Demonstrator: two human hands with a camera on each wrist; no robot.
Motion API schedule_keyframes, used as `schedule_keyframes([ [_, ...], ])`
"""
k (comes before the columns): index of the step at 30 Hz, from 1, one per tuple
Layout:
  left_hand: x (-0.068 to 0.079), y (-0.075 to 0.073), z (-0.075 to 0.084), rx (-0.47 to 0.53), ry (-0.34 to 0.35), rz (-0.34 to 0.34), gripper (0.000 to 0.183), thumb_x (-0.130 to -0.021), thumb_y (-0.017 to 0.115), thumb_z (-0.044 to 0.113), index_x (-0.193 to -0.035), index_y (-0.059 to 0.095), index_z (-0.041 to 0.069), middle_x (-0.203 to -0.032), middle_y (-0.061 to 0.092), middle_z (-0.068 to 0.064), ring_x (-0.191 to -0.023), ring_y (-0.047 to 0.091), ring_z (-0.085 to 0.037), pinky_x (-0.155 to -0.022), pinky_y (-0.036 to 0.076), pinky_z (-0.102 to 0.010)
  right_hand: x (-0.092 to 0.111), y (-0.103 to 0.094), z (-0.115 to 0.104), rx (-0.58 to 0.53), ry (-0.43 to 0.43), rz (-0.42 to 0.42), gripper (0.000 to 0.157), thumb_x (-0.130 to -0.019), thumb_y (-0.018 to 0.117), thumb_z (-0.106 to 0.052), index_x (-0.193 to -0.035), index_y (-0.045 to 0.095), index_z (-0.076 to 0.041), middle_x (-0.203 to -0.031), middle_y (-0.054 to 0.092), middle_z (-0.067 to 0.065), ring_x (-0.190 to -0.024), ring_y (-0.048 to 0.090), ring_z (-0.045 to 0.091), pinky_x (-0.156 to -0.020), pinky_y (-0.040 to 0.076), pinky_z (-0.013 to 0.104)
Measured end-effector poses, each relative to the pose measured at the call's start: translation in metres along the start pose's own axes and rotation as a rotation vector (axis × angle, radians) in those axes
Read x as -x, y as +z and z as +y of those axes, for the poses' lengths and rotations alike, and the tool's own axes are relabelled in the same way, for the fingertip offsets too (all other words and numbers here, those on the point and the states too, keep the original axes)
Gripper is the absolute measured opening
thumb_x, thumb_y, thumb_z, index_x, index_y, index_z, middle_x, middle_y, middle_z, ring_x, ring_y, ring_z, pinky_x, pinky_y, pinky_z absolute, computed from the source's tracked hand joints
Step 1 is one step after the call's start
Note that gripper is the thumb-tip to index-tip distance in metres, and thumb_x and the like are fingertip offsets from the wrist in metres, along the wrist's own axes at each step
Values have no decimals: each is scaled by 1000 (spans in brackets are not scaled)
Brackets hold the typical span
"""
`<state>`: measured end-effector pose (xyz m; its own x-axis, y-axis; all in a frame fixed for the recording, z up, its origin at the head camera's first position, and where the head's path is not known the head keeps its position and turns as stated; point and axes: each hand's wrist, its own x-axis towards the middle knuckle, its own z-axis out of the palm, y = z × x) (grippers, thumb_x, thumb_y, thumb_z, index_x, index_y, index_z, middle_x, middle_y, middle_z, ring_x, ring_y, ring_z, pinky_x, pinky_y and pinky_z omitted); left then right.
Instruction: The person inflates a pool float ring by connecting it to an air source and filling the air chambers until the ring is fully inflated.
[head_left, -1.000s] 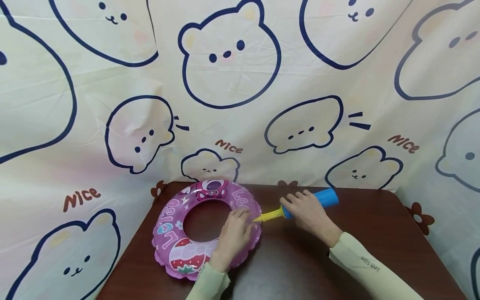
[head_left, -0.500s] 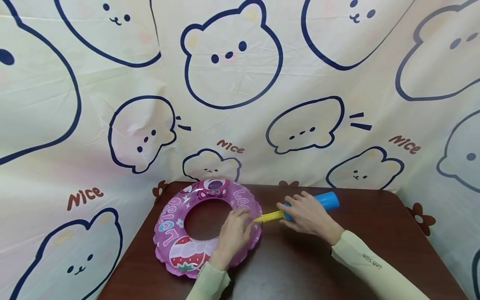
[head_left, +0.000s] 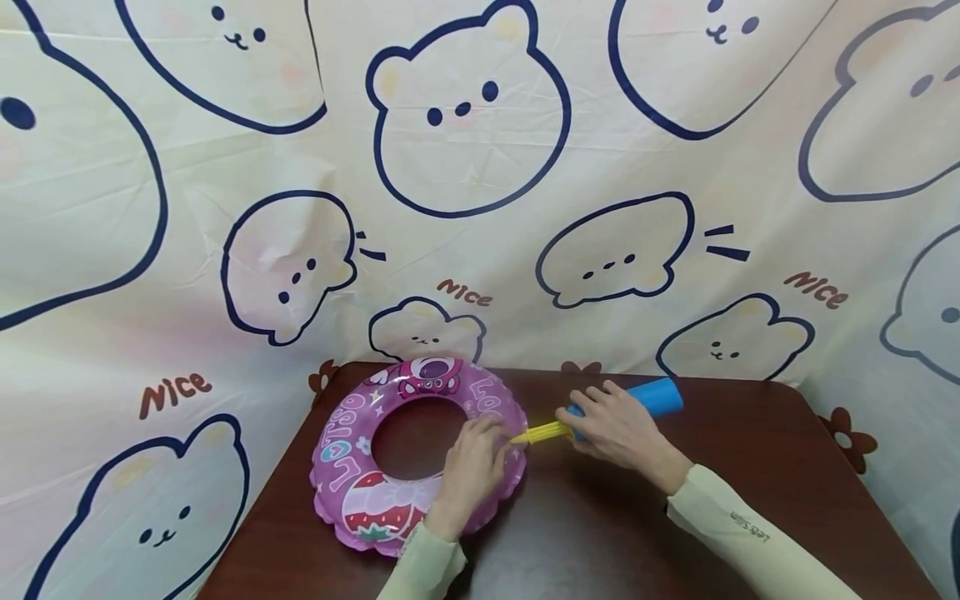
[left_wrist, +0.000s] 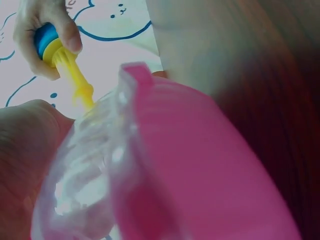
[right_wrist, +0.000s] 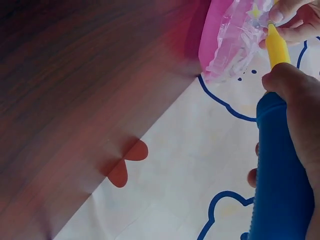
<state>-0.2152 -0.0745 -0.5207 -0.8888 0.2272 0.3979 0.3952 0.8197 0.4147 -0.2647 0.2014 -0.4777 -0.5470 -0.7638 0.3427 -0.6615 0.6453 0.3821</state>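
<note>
A pink inflatable swim ring (head_left: 339,454) with printed letters and strawberries lies on the table, puffed up. My left hand (head_left: 472,471) rests over its right side; in the right wrist view, the left thumb and fingers (right_wrist: 287,10) pinch the ring around the tip of a yellow nozzle (right_wrist: 277,47). That nozzle belongs to a blue hand pump (head_left: 662,397), whose barrel my right hand (head_left: 618,429) grips with curled fingers. The pump slants up to the right, its tip meeting the ring's right edge. Fingers hide the valve itself.
The dark brown wooden table (head_left: 600,525) reaches back to a cream cloth backdrop (head_left: 480,175) with blue bear outlines. Similar cloth hangs at the left and right sides.
The right hand's fingers have shifted slightly on the pump, toward its yellow end. The left hand stays on the ring. The whole head view has drifted slightly.
</note>
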Motion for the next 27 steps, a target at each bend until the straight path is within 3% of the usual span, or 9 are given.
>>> schedule_keyframes([
  [6, -1, 0, 1, -38, -7, -7, 19, -98, 78, 23, -116, 79, 16, -130, 72, -2, -126, 64, -27, -103, 60, -48, 0, -1, 0, -40, 41, -88, 41, -90, 78, -57, -122, 68, -32, -108, 73, -1, -88, 72, 18, -86, 64, 42],
  [12, -2, 1, 3, -31, -6, -10, 18, -99, 77, 22, -115, 79, 16, -130, 72, -2, -125, 64, -27, -101, 61, -49, 2, 0, 3, -22, 30, -28, 47, -85, 86, -53, -124, 68, -33, -112, 72, 0, -94, 70, 19, -89, 63, 42],
  [15, -2, 3, 3, -24, -11, -22, 18, -99, 76, 22, -116, 79, 16, -130, 71, -2, -125, 64, -27, -100, 61, -50, 6, 1, 5, -34, 41, -41, 47, -86, 84, -54, -126, 70, -34, -114, 74, 0, -94, 71, 19, -89, 64, 43],
  [20, -2, 6, 1, -29, -4, -1, 20, -98, 76, 21, -118, 78, 15, -132, 71, -2, -128, 63, -28, -99, 61, -51, 18, 0, 12, -125, 152, -127, 46, -91, 77, -56, -127, 74, -29, -117, 77, 3, -94, 75, 22, -88, 64, 47],
  [27, -1, 1, -2, -7, -22, 25, 20, -99, 76, 19, -117, 77, 12, -134, 70, -7, -130, 63, -33, -99, 61, -56, 32, -2, 31, -200, 257, -118, 52, -94, 77, -56, -131, 71, -21, -103, 75, 2, -76, 63, 14, -71, 60, 35],
])
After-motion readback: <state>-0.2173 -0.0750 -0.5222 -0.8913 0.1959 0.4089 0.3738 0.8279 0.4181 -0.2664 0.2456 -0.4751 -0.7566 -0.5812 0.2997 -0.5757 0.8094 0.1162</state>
